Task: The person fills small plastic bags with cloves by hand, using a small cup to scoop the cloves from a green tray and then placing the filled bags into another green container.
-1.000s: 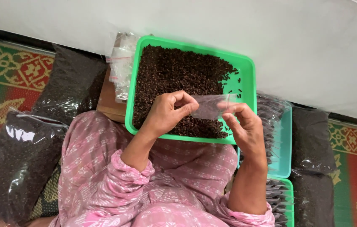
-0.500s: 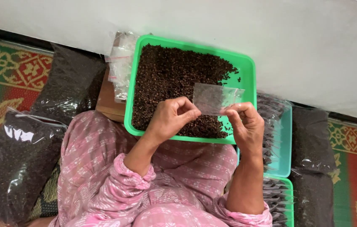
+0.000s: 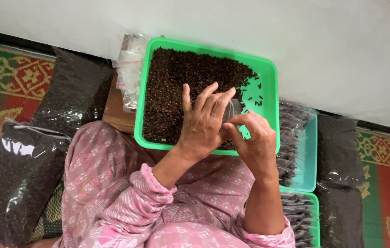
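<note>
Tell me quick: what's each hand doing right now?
Left hand: fingers spread, over the dark spice in the green tray.
Right hand: pinched shut on the small clear bag.

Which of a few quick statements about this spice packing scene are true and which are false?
1. The green tray holds dark dried spice. True.
2. The left hand lies over the spice. True.
3. The right hand holds a metal spoon. False: it pinches a small clear plastic bag.
4. The person wears blue sleeves. False: the sleeves are pink and patterned.
5. Empty clear bags lie left of the tray. True.
</note>
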